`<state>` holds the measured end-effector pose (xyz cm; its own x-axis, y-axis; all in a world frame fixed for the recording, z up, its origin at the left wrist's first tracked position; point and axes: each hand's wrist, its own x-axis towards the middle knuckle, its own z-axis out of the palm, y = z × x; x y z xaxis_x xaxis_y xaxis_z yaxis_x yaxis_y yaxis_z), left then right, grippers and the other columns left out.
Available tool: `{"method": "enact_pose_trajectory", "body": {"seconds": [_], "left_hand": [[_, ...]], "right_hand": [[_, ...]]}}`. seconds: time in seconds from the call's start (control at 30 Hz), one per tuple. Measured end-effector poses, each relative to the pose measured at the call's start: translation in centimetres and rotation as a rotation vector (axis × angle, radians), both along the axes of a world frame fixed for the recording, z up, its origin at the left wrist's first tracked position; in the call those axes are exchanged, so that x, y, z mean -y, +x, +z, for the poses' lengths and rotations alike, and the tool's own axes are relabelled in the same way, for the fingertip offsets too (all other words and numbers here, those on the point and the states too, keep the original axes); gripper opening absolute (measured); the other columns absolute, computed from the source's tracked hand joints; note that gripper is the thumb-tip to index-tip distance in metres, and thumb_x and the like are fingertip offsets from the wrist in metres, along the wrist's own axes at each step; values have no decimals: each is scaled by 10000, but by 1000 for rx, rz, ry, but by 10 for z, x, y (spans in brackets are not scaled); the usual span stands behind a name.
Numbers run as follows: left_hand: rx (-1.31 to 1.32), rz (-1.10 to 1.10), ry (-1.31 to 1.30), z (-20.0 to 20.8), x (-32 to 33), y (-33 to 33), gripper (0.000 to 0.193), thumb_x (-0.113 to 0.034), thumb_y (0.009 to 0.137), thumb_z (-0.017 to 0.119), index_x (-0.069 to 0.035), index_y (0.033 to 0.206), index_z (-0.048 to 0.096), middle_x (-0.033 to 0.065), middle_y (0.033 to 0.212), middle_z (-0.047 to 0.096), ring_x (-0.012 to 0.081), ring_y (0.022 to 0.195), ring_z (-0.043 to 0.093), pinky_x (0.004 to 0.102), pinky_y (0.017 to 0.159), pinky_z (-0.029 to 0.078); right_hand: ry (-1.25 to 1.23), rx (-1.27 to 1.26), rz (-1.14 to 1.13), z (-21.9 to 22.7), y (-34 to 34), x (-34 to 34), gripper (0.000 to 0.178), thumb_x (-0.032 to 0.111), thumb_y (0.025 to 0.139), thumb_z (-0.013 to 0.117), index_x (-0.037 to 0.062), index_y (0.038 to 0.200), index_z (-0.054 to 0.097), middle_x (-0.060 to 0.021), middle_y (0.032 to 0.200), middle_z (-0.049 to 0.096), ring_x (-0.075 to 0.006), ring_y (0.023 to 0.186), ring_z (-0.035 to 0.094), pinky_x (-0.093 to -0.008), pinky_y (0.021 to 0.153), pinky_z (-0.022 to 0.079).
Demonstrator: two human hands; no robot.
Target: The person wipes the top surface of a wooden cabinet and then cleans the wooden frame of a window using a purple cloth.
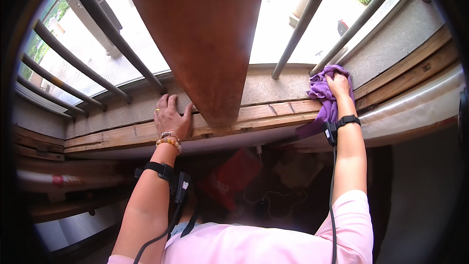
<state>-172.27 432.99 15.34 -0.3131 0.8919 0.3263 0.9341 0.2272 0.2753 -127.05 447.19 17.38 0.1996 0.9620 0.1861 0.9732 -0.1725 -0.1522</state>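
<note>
My right hand (338, 86) presses a bunched purple cloth (325, 90) onto the right part of the stone window sill (264, 83), by the foot of a metal bar. Part of the cloth hangs over the wooden frame edge (288, 109). My fingers are curled on it, their tips partly sunk in its folds. Resting on the sill's front edge to the left is my left hand (173, 117), palm down with fingers stretched and nothing held. It wears a ring and bead bracelets, and lies just left of a broad brown wooden post (195, 34).
Dark round metal bars (110, 29) stand along the window on both sides of the post. Below the sill, a red bag (237, 176) and a white cable (268, 198) lie in shadow. Pale curtain fabric (410, 107) runs along the right side. Black cables trail from both wrist straps.
</note>
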Motion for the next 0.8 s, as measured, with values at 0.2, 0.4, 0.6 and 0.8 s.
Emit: {"method": "enact_pose_trajectory", "body": {"seconds": [0.2,0.4,0.6,0.8], "left_hand": [[7,-10,0,4,1,1,466,-439,720,566,-90,1026,533,125,1171,445,281,1114,385,395,936,302],[5,-20,4,4,0,3,468,-439,722,563,-88,1030,528,129,1170,445,281,1110,390,387,935,305],[11,-21,2,5,-1,10,469,-429,723,565,-77,1030,527,130,1170,448,280,1110,394,386,931,311],[6,-22,13,4,1,6,445,-410,727,567,-82,1025,532,128,1161,460,284,1101,403,389,925,315]], "right_hand": [[-84,-24,-198,9,-43,45,670,582,728,455,-1,1054,497,-260,1019,530,-375,942,527,-425,801,419],[125,169,-2,-4,-141,75,519,515,778,428,25,857,578,-173,893,535,-313,844,546,-414,664,471],[217,-48,287,-3,-207,97,416,455,754,506,53,795,603,-107,848,548,-242,810,543,-418,685,429],[-81,-13,123,12,-142,76,537,520,698,524,57,967,566,-135,922,577,-243,854,576,-355,725,473]]}}
